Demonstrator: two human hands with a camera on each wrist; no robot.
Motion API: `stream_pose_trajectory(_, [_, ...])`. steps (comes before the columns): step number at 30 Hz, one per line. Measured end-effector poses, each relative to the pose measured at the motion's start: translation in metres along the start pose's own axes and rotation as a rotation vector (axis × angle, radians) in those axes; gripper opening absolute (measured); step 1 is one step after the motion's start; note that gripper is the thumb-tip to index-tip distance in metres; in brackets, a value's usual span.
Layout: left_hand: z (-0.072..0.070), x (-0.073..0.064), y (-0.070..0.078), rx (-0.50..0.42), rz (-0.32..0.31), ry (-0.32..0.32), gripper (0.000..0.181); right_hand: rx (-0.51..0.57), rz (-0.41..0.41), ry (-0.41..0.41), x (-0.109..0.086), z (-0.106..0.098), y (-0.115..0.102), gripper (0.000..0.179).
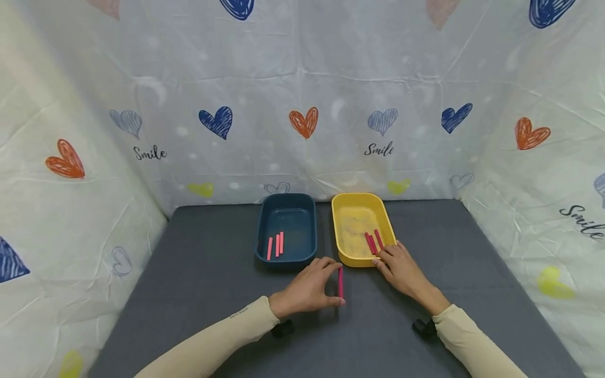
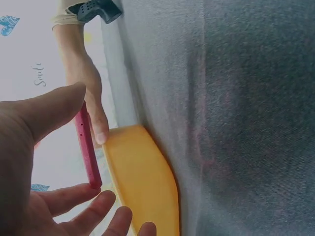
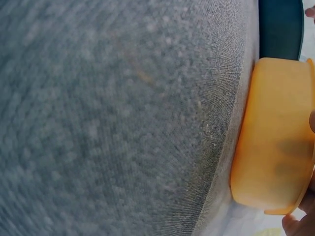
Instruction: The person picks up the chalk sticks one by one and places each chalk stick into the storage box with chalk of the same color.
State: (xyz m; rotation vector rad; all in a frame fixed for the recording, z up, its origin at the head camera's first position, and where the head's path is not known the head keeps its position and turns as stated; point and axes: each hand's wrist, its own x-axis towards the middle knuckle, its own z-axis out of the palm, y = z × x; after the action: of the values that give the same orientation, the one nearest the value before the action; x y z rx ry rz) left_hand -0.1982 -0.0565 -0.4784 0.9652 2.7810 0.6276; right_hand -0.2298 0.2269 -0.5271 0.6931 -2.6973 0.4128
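My left hand (image 1: 307,289) pinches a dark pink chalk stick (image 1: 341,283) by its two ends, between thumb and forefinger, above the table in front of the trays. The left wrist view shows small pits along this chalk stick (image 2: 87,147). At the near right corner of the yellow tray (image 1: 336,231), my right hand (image 1: 402,270) grips the rim, its thumb outside the front wall. Several dark pink chalk sticks (image 1: 371,244) lie inside near those fingers. Three light pink chalk sticks (image 1: 277,245) lie in the dark blue tray (image 1: 288,198) to the left.
Both trays stand side by side at the back of a table under dark grey cloth (image 1: 208,257). White sheets (image 1: 255,157) printed with hearts hang behind and at both sides. Grey smudges mark the yellow tray's floor.
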Motion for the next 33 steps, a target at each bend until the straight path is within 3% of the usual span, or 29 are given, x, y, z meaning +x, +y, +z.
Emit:
stream_pose_trajectory(9, [-0.006, 0.003, 0.001, -0.049, -0.024, 0.012, 0.083, 0.01, 0.016, -0.01, -0.003, 0.001, 0.0, 0.019])
stream_pose_trajectory(18, [-0.026, 0.012, 0.005, -0.084, -0.059, 0.024, 0.086, 0.003, 0.017, 0.004, -0.001, 0.003, 0.001, 0.02])
stream_pose_trajectory(33, [-0.04, 0.044, 0.003, -0.159, -0.018, 0.063, 0.083, 0.011, 0.006, 0.019, 0.0, 0.001, 0.001, 0.016])
